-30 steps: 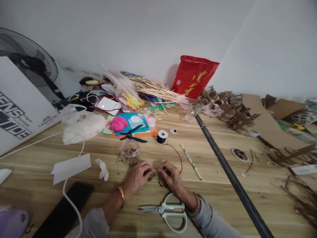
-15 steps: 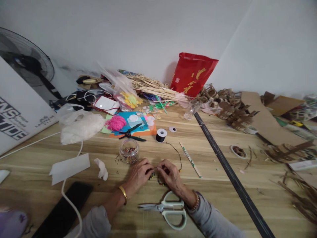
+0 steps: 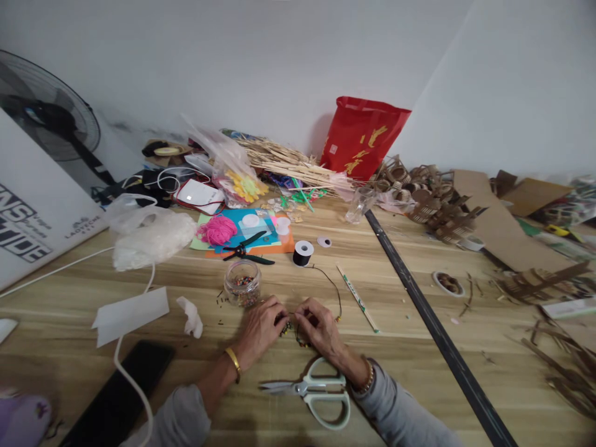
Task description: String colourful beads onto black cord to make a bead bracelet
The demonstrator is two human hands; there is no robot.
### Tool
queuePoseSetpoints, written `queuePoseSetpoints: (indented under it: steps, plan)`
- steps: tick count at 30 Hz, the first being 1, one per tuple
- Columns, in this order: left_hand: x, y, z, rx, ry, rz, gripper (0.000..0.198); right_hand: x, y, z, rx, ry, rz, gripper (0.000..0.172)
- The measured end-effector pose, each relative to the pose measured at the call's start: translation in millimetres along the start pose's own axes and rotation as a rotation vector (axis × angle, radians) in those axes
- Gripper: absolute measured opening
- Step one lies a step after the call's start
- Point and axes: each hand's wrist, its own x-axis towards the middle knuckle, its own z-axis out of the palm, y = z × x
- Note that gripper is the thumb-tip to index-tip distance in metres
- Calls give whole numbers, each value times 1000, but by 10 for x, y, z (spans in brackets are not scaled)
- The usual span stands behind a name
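My left hand (image 3: 266, 320) is closed in a pinch beside the bead jar, gripping the dark cord near some small beads (image 3: 285, 328). Close by on the right, my right hand (image 3: 316, 323) pinches the same thin beaded cord (image 3: 302, 341), which hangs below its fingers with coloured beads on it. Another stretch of black cord runs from the spool (image 3: 303, 253) round to a yellow bead (image 3: 338, 319) by my right hand. A clear jar of mixed beads (image 3: 243, 284) stands behind my left hand. Light-green-handled scissors (image 3: 314, 392) lie in front of my right wrist.
Black pliers (image 3: 246, 249) rest by coloured paper and pink yarn (image 3: 218, 230). A slim green-and-white stick (image 3: 358, 298) lies right of the cord. A dark strip (image 3: 433, 329) crosses the table; woven pieces (image 3: 447, 217) crowd the right. A phone-like black slab (image 3: 121, 394) lies at left.
Both hands keep nearly the same place and pinch. The fingers of my left hand shift very slightly; the objects on the table stay put.
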Motion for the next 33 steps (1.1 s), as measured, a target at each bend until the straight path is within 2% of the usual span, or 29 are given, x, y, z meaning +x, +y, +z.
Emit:
queuePoseSetpoints:
  steps: [9,14,20,33]
  plan:
    - [-11,-19,-8,29,-12,28,13,-1,-10,-4,-8,17,-18,15]
    - [-14,-13,-36,-29,-1,42,16,-3,-2,1,-3,16,2,16]
    - [-18,29,-71,-69,-20,83,17,2,-23,2,3,26,5,17]
    - [-60,-3,-5,-72,-1,220,13,1,-25,-7,9,20,9,14]
